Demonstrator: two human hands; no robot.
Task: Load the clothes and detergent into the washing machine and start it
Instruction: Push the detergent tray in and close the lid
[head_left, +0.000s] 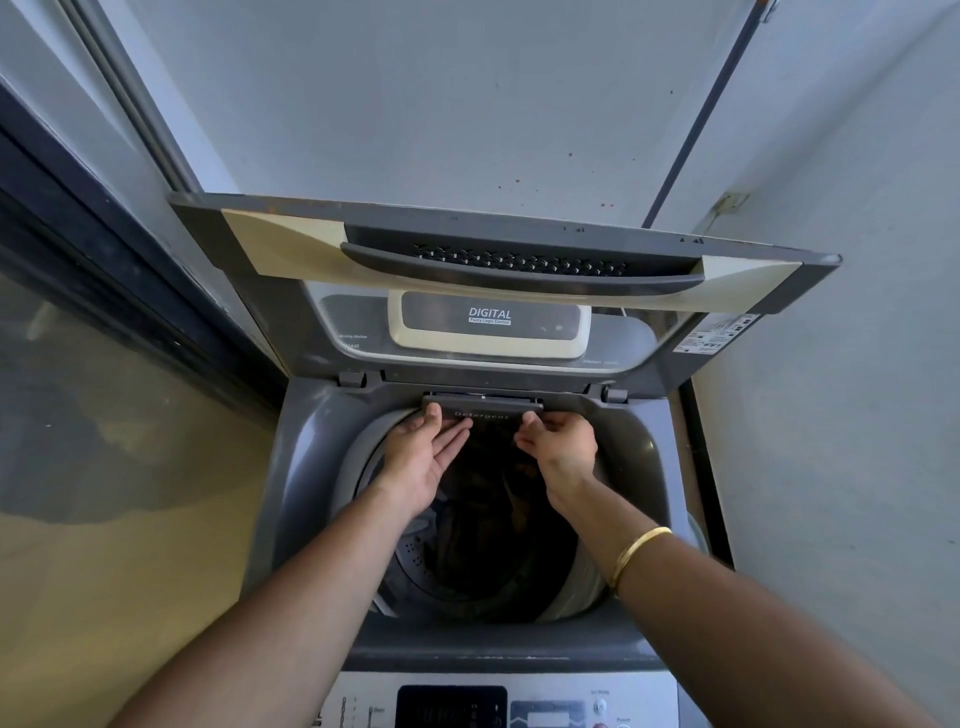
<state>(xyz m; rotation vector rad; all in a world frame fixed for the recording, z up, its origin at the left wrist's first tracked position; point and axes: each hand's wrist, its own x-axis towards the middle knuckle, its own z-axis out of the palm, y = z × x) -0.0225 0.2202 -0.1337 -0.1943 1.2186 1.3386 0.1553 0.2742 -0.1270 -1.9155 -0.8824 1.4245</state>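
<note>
Both hands reach to the far edge of the washing machine (311, 467) opening, where a dark drawer (482, 408) marked "Detergent" sits under the hinge of the raised lid (498, 260). The left hand (421, 457) is open wide, palm turned up and inward, and its thumb tip touches the left end of the drawer front. The right hand (563, 444) is half curled; its fingertips rest at the right end of the drawer front, and it holds nothing that I can see. A thin gold bangle (636, 551) is on the right forearm.

Dark clothes (493, 509) lie inside the drum, below the hands. No detergent container is visible.

Through the lid window one reads "DIGITAL" and below it "Fuzzy Logic Control". At the near edge, the control panel (519, 704) shows the word "Power"; the other labels are too small to read.
</note>
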